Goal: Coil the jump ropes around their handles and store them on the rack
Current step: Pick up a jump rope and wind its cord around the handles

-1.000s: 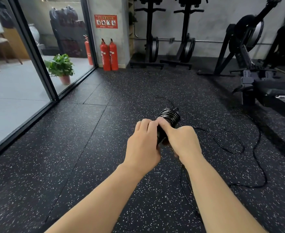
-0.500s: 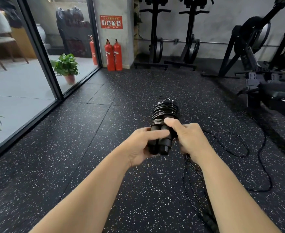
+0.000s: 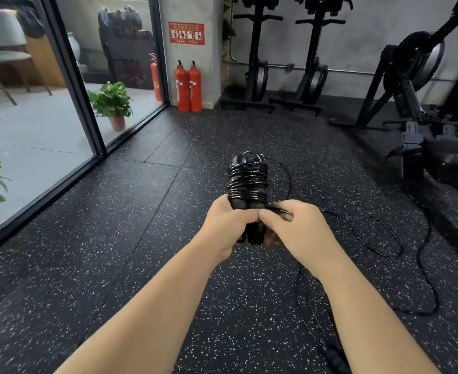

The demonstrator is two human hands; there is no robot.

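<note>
1. Head view takes in a speckled floor (image 3: 141,265) of a gym; rowers (image 3: 416,109) stand right and at the far wall; a glass wall (image 3: 68,76) runs along the left; no rack can be picked out.
2. Loose rope (image 3: 427,265) trails over the floor right of the arms; whether it is this rope's tail or a second one, I cannot tell; either way it is not yet coiled.
3. Both hands meet at mid-frame, touching; left hand (image 3: 226,225) grips the lower part of the paired handles (image 3: 249,205); right hand (image 3: 300,233) pinches a strand at their right side.
4. Coil (image 3: 248,182) wraps the upper part of the handles in many tight turns, held upright above the floor; judged from this, winding is well advanced but not finished, and storing is all still to do.
</note>
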